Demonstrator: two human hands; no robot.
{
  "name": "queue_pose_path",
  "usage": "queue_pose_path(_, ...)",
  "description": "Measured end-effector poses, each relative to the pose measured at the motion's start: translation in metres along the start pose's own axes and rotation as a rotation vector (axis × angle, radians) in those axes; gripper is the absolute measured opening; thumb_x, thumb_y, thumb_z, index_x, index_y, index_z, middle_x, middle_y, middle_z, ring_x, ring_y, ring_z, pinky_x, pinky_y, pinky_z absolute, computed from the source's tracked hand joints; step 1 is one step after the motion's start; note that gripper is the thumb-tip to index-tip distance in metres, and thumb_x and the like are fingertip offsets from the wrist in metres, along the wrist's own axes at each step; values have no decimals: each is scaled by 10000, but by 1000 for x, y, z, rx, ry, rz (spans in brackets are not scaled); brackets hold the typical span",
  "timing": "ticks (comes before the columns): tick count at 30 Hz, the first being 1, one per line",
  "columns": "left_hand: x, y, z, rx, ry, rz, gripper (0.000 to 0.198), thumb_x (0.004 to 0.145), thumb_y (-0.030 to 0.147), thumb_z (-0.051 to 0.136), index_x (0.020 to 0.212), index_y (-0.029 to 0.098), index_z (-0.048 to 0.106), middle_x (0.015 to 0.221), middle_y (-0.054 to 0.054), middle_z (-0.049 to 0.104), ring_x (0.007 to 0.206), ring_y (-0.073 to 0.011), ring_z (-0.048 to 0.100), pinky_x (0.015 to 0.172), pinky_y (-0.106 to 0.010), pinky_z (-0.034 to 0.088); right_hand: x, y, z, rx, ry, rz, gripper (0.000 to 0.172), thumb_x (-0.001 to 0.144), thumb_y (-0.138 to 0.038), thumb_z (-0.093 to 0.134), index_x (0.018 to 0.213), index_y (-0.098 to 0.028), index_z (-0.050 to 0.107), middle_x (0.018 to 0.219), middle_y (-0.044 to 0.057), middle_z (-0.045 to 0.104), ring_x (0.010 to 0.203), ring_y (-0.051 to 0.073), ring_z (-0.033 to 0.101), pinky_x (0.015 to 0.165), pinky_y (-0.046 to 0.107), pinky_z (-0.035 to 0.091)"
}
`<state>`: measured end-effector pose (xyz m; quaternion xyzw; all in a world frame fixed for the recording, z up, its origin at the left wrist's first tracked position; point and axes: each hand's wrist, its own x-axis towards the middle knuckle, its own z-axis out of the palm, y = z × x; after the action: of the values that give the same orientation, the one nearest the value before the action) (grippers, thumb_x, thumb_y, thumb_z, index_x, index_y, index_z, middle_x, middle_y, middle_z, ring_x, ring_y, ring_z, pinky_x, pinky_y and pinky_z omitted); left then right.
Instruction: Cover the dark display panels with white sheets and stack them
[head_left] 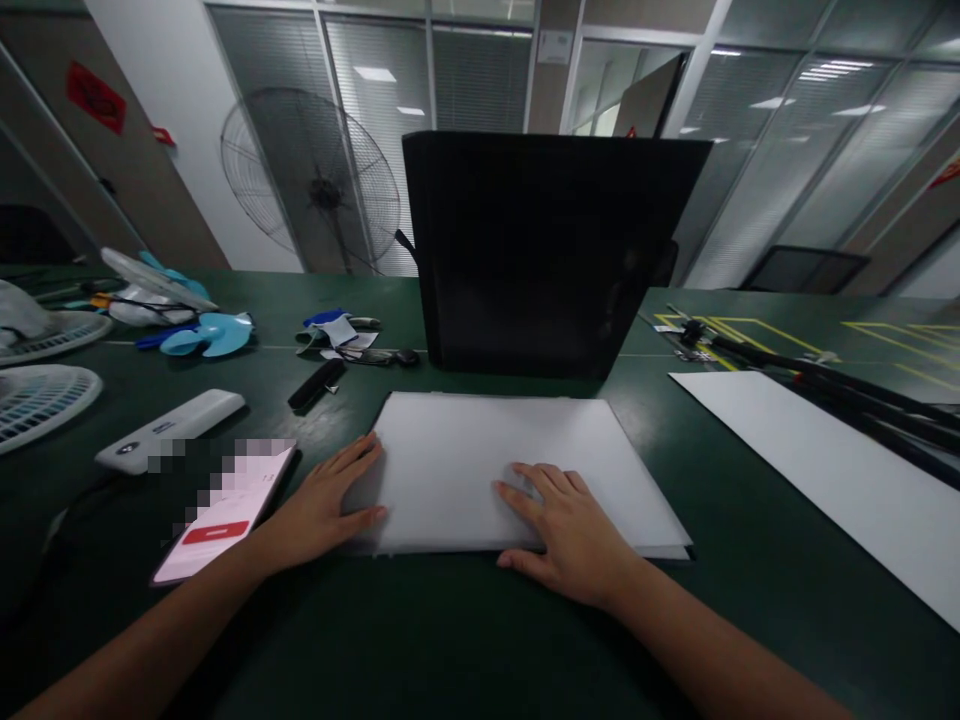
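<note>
White board [480,450] lies by the desk's [450,640] near edge, left hand [322,510] against its left side, right hand [574,535] on top, fingers [555,480] flat, gripping nothing, seemingly squaring it; lifting needs fingers under an edge

Your left hand [326,505] rested flat at the near left edge of the white sheet stack [517,470]; your right hand [570,530] pressed its near middle, with a phone [225,515] lying just left.
</note>
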<state>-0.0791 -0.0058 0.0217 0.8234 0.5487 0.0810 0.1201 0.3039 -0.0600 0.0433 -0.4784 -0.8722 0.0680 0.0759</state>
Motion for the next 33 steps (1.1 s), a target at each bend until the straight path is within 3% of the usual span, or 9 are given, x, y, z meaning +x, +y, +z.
queue_pose_path(6, 3, -2, 7, -14, 28, -2, 773, 961, 685, 423, 1603, 278, 285, 1698, -55, 188, 1540, -342, 240, 1215, -588, 277, 1, 1, 2, 12, 4, 6, 767, 925, -742, 439, 1563, -315, 422, 1587, 136, 398, 1391, 369, 389, 1104, 570, 344)
queue_pose_path(12, 2, 5, 4, -31, 24, -29, 772, 964, 700, 378, 1598, 264, 309, 1695, -49, 215, 1535, -343, 259, 1220, -569, 285, -1, 2, 2, 26, 11, -40, 693, 952, -687, 453, 1535, -313, 469, 1576, 111, 427, 1376, 353, 414, 1096, 546, 363)
queue_pose_path(15, 2, 6, 3, -21, 13, -40, 791, 970, 694, 364, 1608, 234, 282, 1695, -64, 213, 1537, -337, 255, 1231, -560, 269, -5, 15, -7, 9, 90, -57, 595, 986, -599, 455, 1498, -303, 516, 1517, 79, 511, 1343, 319, 463, 1091, 530, 375)
queue_pose_path(19, 1, 5, 4, 9, 14, -35, 788, 970, 687, 372, 1609, 233, 284, 1691, -62, 232, 1532, -342, 267, 1231, -555, 276, -10, 60, -15, -114, 395, 188, 504, 999, -512, 429, 1388, -251, 616, 1393, 113, 608, 1276, 341, 519, 1043, 578, 395)
queue_pose_path(21, 1, 5, 4, 19, 13, -25, 787, 971, 689, 366, 1610, 239, 279, 1696, -58, 213, 1537, -342, 254, 1235, -558, 261, -10, 85, -12, -168, 479, 352, 504, 997, -503, 411, 1357, -227, 630, 1356, 129, 625, 1259, 362, 526, 1010, 603, 413)
queue_pose_path(24, 1, 6, 4, 21, 1, -34, 804, 966, 703, 344, 1611, 228, 276, 1701, -60, 190, 1540, -349, 239, 1238, -569, 247, -9, 107, 1, -185, 435, 473, 542, 993, -523, 393, 1354, -190, 621, 1368, 148, 611, 1270, 374, 524, 1001, 608, 434)
queue_pose_path(28, 1, 8, 4, 19, -3, -41, 815, 960, 708, 323, 1601, 205, 307, 1697, -66, 203, 1542, -346, 237, 1241, -566, 241, -3, 114, 18, -137, 333, 485, 583, 993, -529, 384, 1380, -146, 591, 1385, 175, 588, 1263, 355, 549, 1027, 560, 447)
queue_pose_path(33, 1, 7, 5, 30, 20, -25, 800, 969, 656, 339, 1596, 160, 314, 1686, -95, 230, 1540, -341, 247, 1230, -575, 258, -12, 151, -4, -173, 384, 654, 570, 982, -467, 433, 1451, -158, 528, 1367, 165, 594, 1142, 261, 628, 1027, 416, 461)
